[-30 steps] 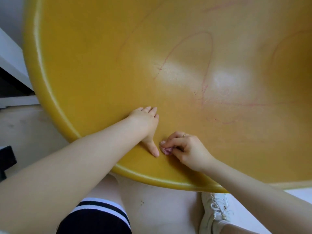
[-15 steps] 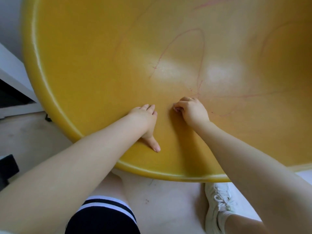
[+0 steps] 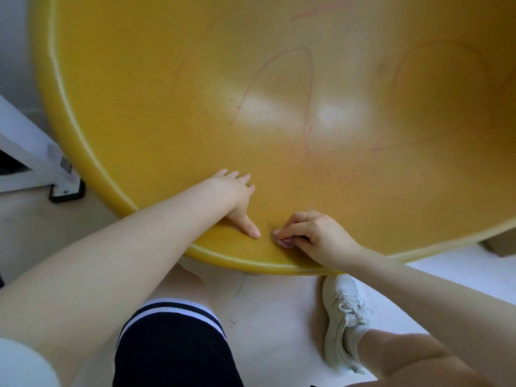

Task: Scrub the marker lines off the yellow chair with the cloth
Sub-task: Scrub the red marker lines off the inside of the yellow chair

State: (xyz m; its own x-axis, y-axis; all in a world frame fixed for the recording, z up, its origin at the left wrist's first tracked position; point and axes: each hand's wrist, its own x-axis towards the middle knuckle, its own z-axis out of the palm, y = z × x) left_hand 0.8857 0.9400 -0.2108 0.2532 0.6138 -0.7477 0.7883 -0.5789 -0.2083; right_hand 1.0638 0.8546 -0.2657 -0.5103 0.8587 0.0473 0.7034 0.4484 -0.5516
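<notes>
The yellow chair (image 3: 139,113) fills the upper view as a wide curved shell. Faint red marker lines (image 3: 308,88) loop across its middle and right. My left hand (image 3: 236,201) lies flat on the seat near the front rim, fingers straight, thumb pointing toward me. Just to its right, my right hand (image 3: 315,236) pinches a small pinkish cloth (image 3: 284,242) and holds it against the seat close to the rim. Most of the cloth is hidden under the fingers.
A white frame with a black foot (image 3: 65,189) stands on the floor at the left. My knee in black shorts (image 3: 173,339) and my white sneaker (image 3: 344,317) are on the pale floor below the chair rim. A brown box corner (image 3: 499,244) shows at right.
My right hand with the cloth has pulled back from the seat's middle toward the front rim, ending beside my left thumb. My left hand stayed in place.
</notes>
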